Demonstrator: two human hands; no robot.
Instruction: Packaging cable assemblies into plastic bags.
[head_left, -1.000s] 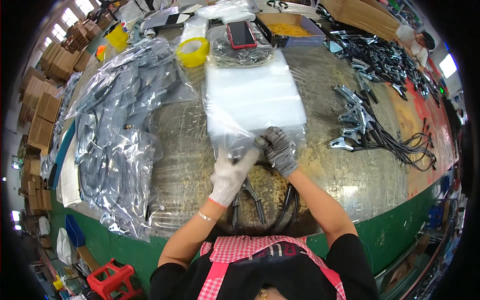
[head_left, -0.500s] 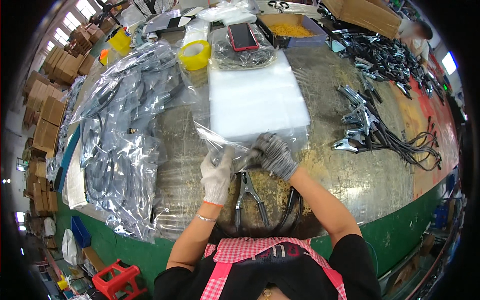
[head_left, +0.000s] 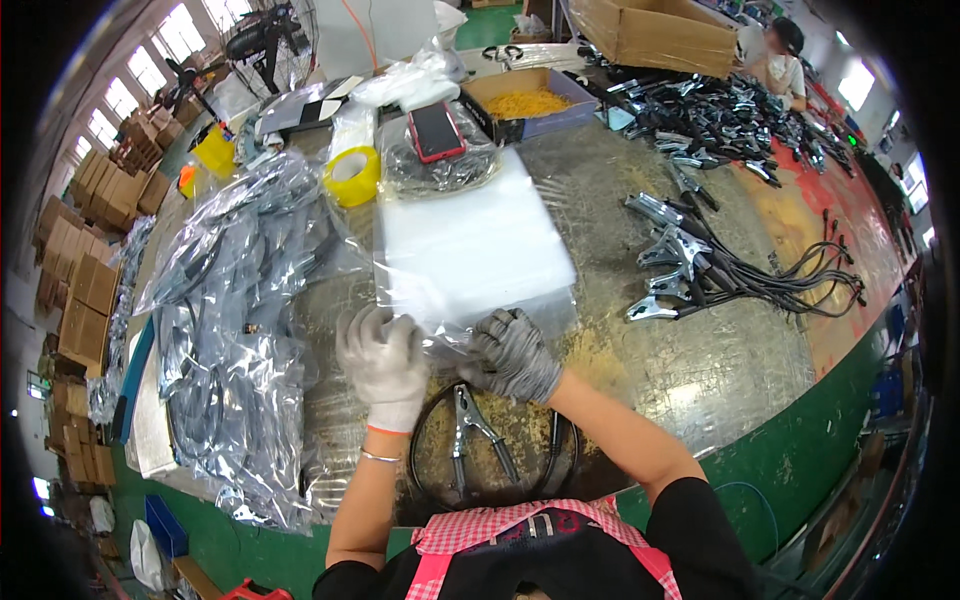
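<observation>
My left hand (head_left: 382, 360), in a white glove, and my right hand (head_left: 512, 352), in a grey glove, both grip the near edge of a clear plastic bag (head_left: 430, 318). That bag comes off a stack of clear bags (head_left: 475, 245) lying on the metal table (head_left: 700, 370). Just below my hands rests a clamp with a coiled black cable (head_left: 480, 445), close to the table's front edge.
Filled plastic bags of cables (head_left: 235, 340) pile up at left. Loose metal clamps with black cables (head_left: 720, 275) lie at right, with more clamps (head_left: 720, 110) further back. A yellow tape roll (head_left: 352, 176), a red phone (head_left: 436, 130) and an open cardboard box (head_left: 525, 100) sit behind the stack.
My hands have pulled one bag's edge toward me off the stack, and they now sit a little apart on it.
</observation>
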